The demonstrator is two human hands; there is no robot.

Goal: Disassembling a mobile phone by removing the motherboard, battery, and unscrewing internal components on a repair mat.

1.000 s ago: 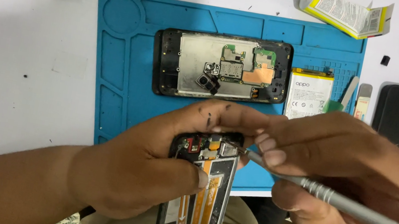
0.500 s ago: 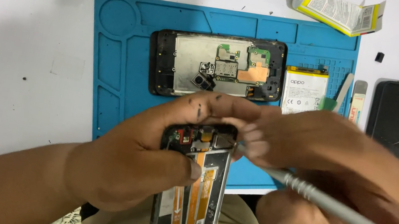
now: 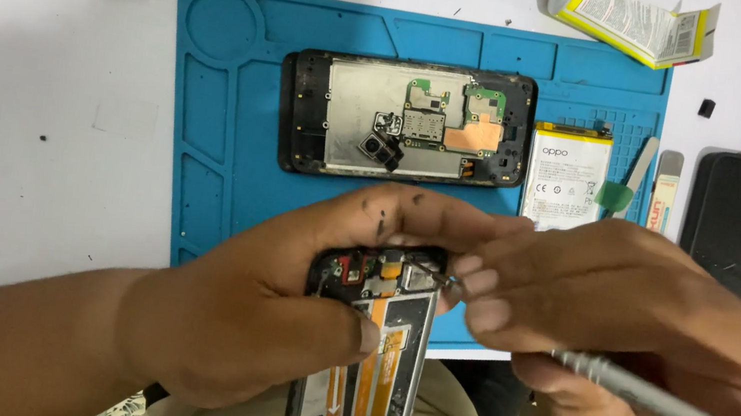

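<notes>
Gripped the opened phone frame (image 3: 361, 359) in the left hand (image 3: 271, 312), just off the blue mat (image 3: 225, 111). Pinched the screwdriver (image 3: 660, 406) in the right hand (image 3: 616, 312), tip seemingly on a top-edge screw. Best kept upright, pressed lightly.

1. Left forearm enters from the lower left corner, angled up toward centre.
2. Left hand (image 3: 271, 312): curled in a grip, thumb lying across the front and pointing right, fingers wrapped round the far side with tips showing at the top.
3. Right hand (image 3: 634, 326): enters from the right, back of hand upward, fingers bunched in a pinch pointing left.
4. Both hands touch at the fingertips.
</notes>
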